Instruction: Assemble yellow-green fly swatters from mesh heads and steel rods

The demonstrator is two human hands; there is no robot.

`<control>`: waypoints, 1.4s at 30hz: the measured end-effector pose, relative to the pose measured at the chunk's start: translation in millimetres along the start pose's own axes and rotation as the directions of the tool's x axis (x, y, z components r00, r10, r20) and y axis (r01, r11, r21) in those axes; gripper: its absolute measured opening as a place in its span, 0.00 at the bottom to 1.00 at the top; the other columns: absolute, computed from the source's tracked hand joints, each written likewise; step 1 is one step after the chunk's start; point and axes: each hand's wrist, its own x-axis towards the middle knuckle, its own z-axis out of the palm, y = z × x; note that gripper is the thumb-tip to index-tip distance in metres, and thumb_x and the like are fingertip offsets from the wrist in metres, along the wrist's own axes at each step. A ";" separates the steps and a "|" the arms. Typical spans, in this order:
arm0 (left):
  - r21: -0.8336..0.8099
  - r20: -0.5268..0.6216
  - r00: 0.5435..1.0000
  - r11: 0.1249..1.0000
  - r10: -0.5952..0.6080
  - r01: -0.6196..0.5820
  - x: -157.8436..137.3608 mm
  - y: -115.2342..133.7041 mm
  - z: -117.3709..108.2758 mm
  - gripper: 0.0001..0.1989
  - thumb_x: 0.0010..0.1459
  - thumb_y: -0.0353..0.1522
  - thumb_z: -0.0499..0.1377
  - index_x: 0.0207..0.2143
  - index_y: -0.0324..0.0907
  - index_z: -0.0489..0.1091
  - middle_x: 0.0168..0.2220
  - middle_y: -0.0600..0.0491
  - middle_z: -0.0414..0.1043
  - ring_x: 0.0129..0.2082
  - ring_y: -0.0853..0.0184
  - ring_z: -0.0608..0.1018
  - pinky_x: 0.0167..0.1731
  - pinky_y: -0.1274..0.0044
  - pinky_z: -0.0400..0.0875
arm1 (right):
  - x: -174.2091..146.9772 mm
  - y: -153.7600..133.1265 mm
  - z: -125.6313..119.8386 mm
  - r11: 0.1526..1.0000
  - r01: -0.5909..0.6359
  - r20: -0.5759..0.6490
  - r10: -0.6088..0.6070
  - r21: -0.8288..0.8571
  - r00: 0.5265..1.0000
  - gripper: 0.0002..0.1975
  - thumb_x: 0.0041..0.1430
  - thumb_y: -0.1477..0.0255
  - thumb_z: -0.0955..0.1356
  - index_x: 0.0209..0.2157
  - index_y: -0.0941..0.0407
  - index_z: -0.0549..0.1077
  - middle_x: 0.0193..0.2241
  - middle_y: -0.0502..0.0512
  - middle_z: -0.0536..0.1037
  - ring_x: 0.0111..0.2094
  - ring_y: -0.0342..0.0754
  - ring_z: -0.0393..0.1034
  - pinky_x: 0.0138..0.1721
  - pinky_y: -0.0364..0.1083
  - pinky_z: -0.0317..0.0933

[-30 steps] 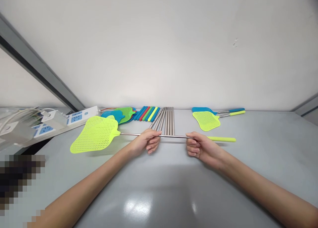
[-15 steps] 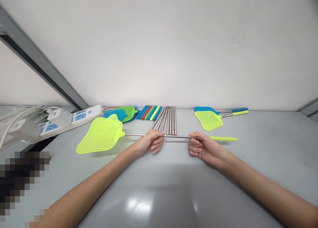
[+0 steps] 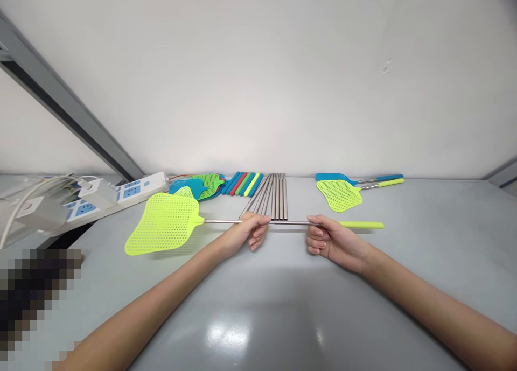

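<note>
A yellow-green fly swatter (image 3: 163,224) is held level above the grey table, its perforated head to the left and its grip to the right. My left hand (image 3: 252,232) is closed round the thin metal shaft near the middle. Closer to the grip, my right hand (image 3: 328,239) pinches the same shaft, fingers curled. Behind my left hand lie several metal rods (image 3: 278,196), some slanted and some side by side. Coloured grip sleeves (image 3: 242,183) in blue, red, green and yellow lie in a row to their left.
At the back left is a pile of loose swatter heads (image 3: 205,183). A blue swatter (image 3: 333,178) and a yellow-green swatter (image 3: 339,195) lie at the back right. A white power strip (image 3: 141,187) with adapters and cables stands at the left, below a grey metal post (image 3: 81,102).
The swatter's head has dipped slightly, and its grip end has shifted a little to the left. Both hands keep hold of the shaft in almost the same places.
</note>
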 end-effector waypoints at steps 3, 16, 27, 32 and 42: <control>0.050 -0.034 0.999 0.998 0.026 -0.025 -0.1 -0.6 2.3 0.21 0.53 0.36 0.47 0.10 0.40 0.50 0.07 0.60 0.47 0.10 0.75 0.59 0.15 0.80 0.50 | -0.4 1.0 -1.0 1.000 0.014 0.014 -0.014 -0.007 1.000 0.16 0.53 0.69 0.61 0.15 0.58 0.55 0.14 0.44 0.51 0.17 0.38 0.46 0.24 0.44 0.49; 0.247 -0.140 0.984 0.966 0.114 -0.077 -2.6 -2.0 15.6 0.20 0.50 0.41 0.52 0.12 0.39 0.53 0.09 0.61 0.51 0.11 0.78 0.57 0.15 0.81 0.50 | -0.2 4.0 -0.2 0.995 0.043 0.032 -0.041 -0.089 0.999 0.19 0.53 0.65 0.60 0.13 0.57 0.57 0.13 0.45 0.51 0.18 0.40 0.48 0.26 0.45 0.48; 0.285 -0.080 0.990 0.954 0.120 -0.092 -4.8 -1.6 27.9 0.20 0.53 0.40 0.48 0.14 0.38 0.57 0.11 0.60 0.54 0.14 0.77 0.59 0.19 0.82 0.53 | -2.3 11.7 6.3 0.989 0.044 0.060 -0.036 -0.139 0.998 0.20 0.55 0.62 0.58 0.14 0.58 0.58 0.14 0.46 0.52 0.19 0.40 0.52 0.29 0.45 0.50; 0.301 -0.078 0.992 0.951 0.101 -0.073 -4.5 -0.9 29.7 0.20 0.53 0.41 0.48 0.14 0.38 0.57 0.11 0.59 0.55 0.15 0.77 0.60 0.18 0.82 0.54 | -0.4 14.5 4.4 0.988 0.082 0.027 -0.079 -0.134 0.996 0.20 0.54 0.62 0.59 0.14 0.58 0.60 0.13 0.46 0.54 0.19 0.40 0.52 0.29 0.44 0.50; 0.391 -0.097 0.992 0.920 0.084 -0.040 -7.3 3.6 32.4 0.21 0.53 0.42 0.46 0.14 0.39 0.56 0.12 0.59 0.55 0.16 0.76 0.60 0.19 0.82 0.55 | 1.3 10.5 4.6 0.996 0.011 0.038 -0.008 -0.085 0.999 0.21 0.55 0.62 0.58 0.14 0.58 0.61 0.13 0.47 0.55 0.19 0.40 0.52 0.29 0.44 0.50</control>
